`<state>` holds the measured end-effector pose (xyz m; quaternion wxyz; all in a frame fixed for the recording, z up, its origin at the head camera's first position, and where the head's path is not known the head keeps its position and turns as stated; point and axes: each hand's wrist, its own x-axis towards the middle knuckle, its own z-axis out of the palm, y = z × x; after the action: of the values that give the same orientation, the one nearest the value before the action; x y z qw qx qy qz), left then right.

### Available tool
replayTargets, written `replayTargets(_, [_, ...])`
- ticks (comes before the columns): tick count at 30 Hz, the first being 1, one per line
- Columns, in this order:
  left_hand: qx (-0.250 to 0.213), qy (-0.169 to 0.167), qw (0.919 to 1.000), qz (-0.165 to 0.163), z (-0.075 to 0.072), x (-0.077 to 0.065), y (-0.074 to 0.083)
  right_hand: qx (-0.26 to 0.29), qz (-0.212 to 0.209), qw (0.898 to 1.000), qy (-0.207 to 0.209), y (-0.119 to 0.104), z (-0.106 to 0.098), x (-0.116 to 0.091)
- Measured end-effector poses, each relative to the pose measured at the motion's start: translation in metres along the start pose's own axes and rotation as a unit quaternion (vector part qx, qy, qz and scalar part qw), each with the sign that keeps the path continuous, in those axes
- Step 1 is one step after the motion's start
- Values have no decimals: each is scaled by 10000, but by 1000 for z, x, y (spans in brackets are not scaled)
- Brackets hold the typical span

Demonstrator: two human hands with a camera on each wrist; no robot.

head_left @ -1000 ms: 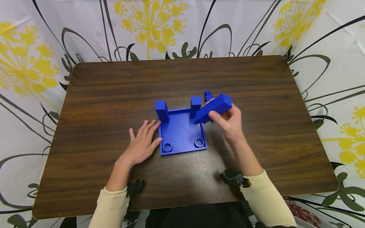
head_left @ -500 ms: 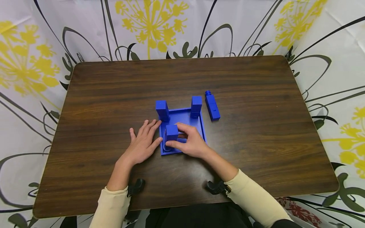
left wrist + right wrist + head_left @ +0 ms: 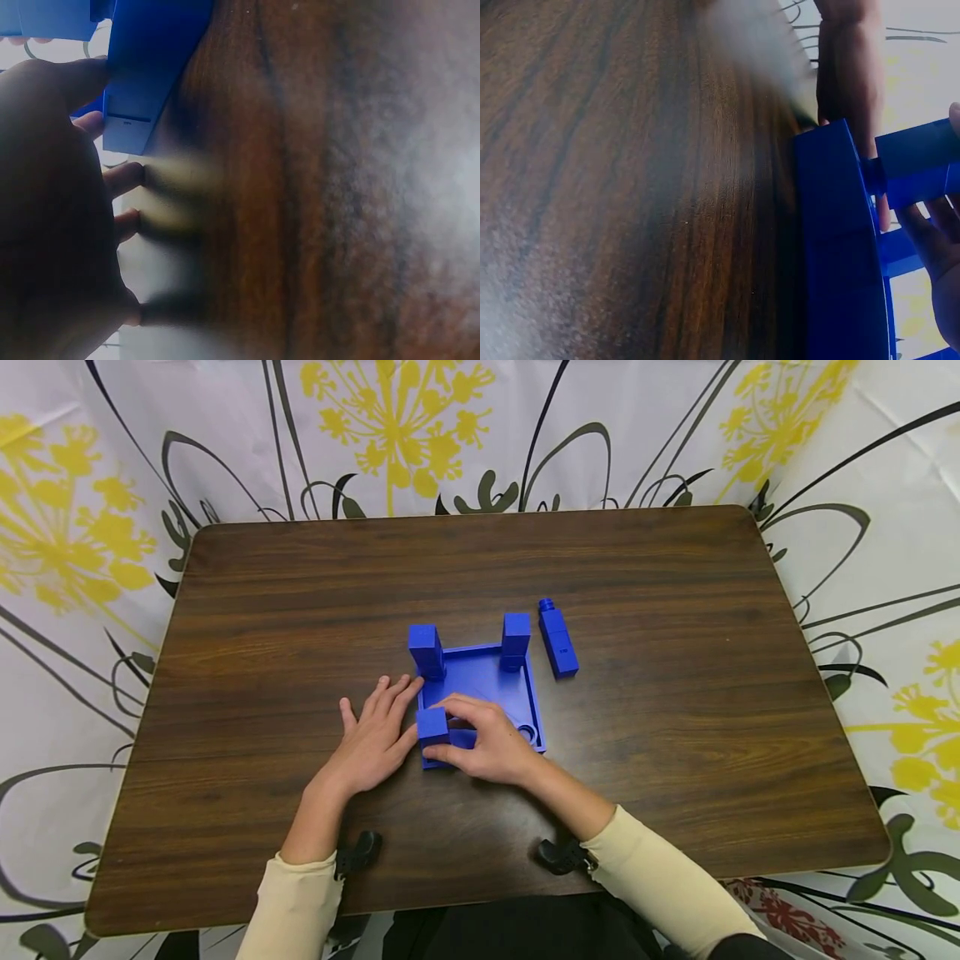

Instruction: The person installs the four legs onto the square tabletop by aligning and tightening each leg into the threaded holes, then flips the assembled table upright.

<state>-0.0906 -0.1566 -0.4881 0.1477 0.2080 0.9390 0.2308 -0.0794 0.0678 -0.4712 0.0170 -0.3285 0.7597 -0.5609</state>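
Note:
My right hand pinches a blue square leg between thumb and fingers. The leg stands upright over the near left corner of a blue square tray-like base, covering the round socket there. In the right wrist view, a narrower stub joins the leg to the base. My left hand lies spread beside the base, its thumb and index finger against the base's left wall. Two matching legs stand at the far corners, one left and one right.
Another blue leg with a threaded end lies on the table to the right of the base. A round socket shows at the near right corner. The brown wooden table reaches a patterned cloth behind it.
My right hand has brought the leg from the right of the base to its near left corner, turning it upright, then slightly further left. My left hand stays in place.

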Motion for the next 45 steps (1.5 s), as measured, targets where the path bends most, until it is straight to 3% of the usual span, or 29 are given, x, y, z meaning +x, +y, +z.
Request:
replayTargets(6, [8,17,10000,11,0,0,-1,-44,68,9998,-183,-1,-1,1])
replayTargets(16, [17,67,9999,100,0,-1,0,313,212,9935,-1077,-3,-10,7])
replayTargets(25, [6,73,9999,124,0,-1,-1,184,244,9869,-1583,-6,-19,9])
replayTargets(34, [-85,78,9999,76,1,-1,0,-331,375,9890,-1395,-8,-17,8])
replayTargets(45, [-63,83,9999,3,3,0,-1,-148,232,9968,-750,-5,-10,6])
